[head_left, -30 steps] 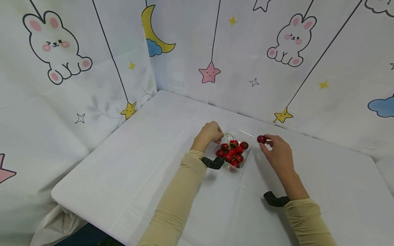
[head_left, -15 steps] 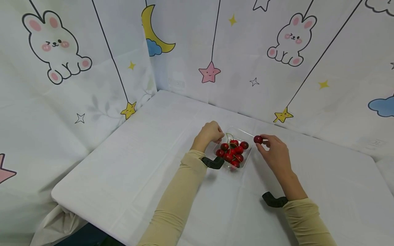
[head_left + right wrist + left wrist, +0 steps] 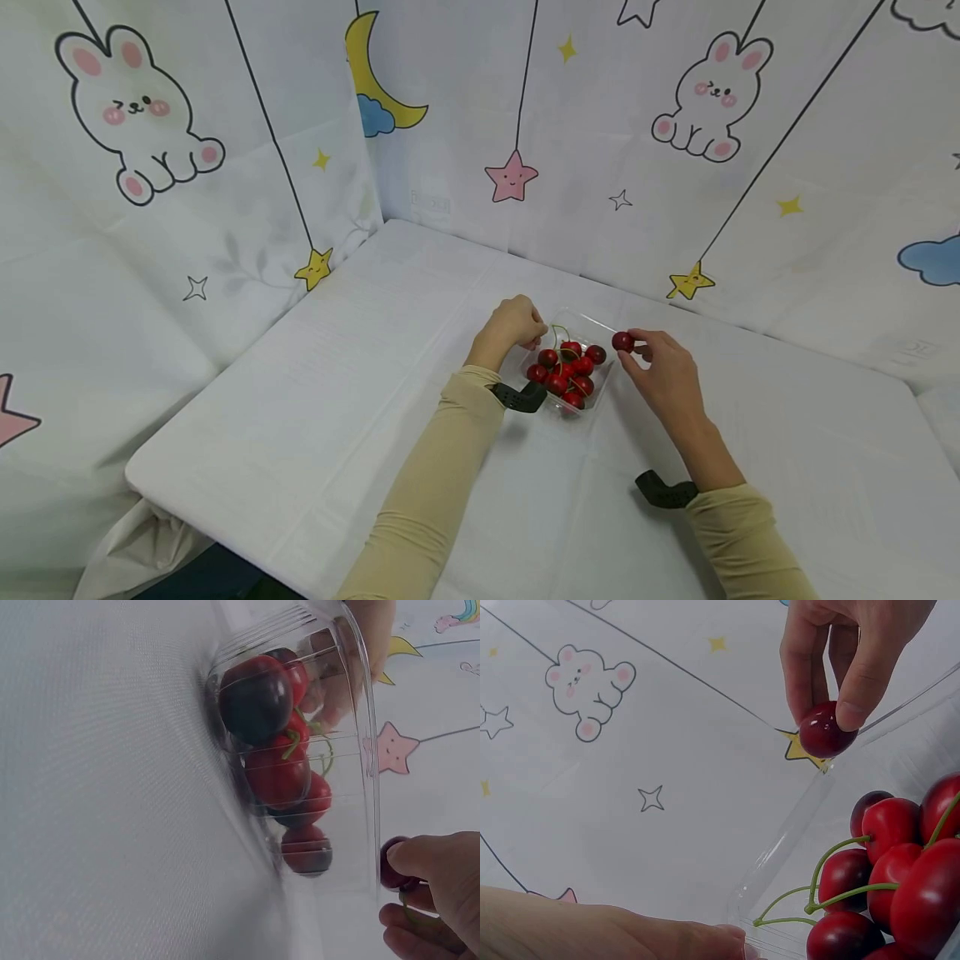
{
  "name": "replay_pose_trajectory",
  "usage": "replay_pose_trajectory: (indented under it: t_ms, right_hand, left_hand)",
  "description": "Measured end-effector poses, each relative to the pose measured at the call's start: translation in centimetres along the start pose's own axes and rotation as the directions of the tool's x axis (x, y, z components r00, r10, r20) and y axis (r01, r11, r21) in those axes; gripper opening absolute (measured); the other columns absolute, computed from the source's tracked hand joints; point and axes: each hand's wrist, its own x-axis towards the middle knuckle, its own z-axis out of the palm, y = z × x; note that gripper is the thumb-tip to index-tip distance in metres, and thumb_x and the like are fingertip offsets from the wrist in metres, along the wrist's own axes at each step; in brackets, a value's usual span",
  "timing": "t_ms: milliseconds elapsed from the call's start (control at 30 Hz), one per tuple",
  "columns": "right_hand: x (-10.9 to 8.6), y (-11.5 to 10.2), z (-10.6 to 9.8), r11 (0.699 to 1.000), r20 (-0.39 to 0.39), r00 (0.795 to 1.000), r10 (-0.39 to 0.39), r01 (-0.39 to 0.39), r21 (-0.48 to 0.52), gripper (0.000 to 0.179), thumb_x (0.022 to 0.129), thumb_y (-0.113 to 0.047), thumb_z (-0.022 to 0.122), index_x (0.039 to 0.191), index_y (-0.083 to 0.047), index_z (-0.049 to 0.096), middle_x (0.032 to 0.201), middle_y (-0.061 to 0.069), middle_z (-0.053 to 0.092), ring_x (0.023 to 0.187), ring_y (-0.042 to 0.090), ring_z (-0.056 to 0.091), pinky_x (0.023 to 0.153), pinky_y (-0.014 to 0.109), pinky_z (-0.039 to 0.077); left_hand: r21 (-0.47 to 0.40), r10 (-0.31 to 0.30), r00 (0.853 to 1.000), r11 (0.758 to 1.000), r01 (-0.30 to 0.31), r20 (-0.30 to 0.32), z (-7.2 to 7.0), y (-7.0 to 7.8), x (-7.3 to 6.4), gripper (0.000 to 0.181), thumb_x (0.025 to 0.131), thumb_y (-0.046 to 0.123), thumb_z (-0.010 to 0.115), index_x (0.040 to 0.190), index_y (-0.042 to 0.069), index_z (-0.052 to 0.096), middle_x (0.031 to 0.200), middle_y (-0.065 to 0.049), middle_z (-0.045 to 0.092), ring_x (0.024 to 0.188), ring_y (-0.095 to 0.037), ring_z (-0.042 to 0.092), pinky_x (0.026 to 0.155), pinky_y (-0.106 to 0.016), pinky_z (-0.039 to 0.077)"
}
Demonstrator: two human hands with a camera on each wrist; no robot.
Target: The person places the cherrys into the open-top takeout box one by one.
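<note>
My right hand [image 3: 666,375] pinches one dark red cherry [image 3: 622,341] between thumb and fingertips, just off the right rim of a clear plastic container [image 3: 789,834]. A green stem [image 3: 420,916] hangs from that cherry under the fingers in the right wrist view. At the container's far left corner, my left hand [image 3: 512,327] grips the rim; its fingertips are partly hidden. Several red cherries [image 3: 557,383] lie piled inside, some with green stems [image 3: 832,862]. In the left wrist view the held cherry [image 3: 827,731] sits above the rim, apart from the pile.
The container stands on a white-covered table [image 3: 337,400]. Behind it hangs a white cloth backdrop [image 3: 450,100] printed with rabbits, stars and a moon. A dark wrist mount [image 3: 519,398] on the left arm hangs close to the container's near left side.
My right hand has moved a little to the left with the cherry, closer to the container's rim. The left hand and the container have stayed in place.
</note>
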Motion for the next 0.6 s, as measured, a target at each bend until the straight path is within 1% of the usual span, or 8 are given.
replay_pose_trajectory:
  t_ms: [133, 333, 600]
  right_hand:
    - [-0.01, -0.11, 0.14, 1.000, 0.001, 1.000, -0.012, 0.012, 0.000, 0.038, 0.086, -0.017, 0.071, 0.121, -0.004, 0.061, 0.112, 0.018, 0.064, 0.092, 0.033, 0.066, 0.078, 0.047, 0.053]
    - [-0.09, -0.29, 0.31, 1.000, 0.009, 1.000, -0.016, 0.016, -0.001, 0.039, 0.086, -0.017, 0.071, 0.120, -0.004, 0.061, 0.110, 0.018, 0.063, 0.090, 0.032, 0.066, 0.076, 0.046, 0.054]
    - [-0.22, -0.42, 0.64, 0.999, 0.000, 0.999, -0.045, 0.045, -0.004, 0.038, 0.085, -0.015, 0.072, 0.119, -0.004, 0.062, 0.109, 0.017, 0.063, 0.088, 0.031, 0.066, 0.075, 0.046, 0.054]
  left_hand:
    - [-0.001, 0.004, 1.000, 1.000, -0.004, -0.005, 0.01, -0.05, 0.05, 0.022, 0.094, 0.022, 0.059, 0.100, 0.005, 0.073, 0.068, 0.000, 0.070, 0.061, -0.007, 0.064, 0.074, -0.030, 0.047]
    - [-0.006, -0.009, 1.000, 1.000, 0.009, -0.005, 0.05, 0.00, 0.04, 0.021, 0.094, 0.022, 0.059, 0.098, 0.007, 0.073, 0.068, 0.000, 0.069, 0.061, -0.007, 0.063, 0.075, -0.031, 0.048]
    - [-0.006, -0.006, 1.000, 1.000, 0.006, -0.008, 0.07, 0.05, 0.06, 0.022, 0.094, 0.022, 0.059, 0.099, 0.006, 0.073, 0.068, 0.000, 0.069, 0.061, -0.007, 0.061, 0.069, -0.028, 0.046]
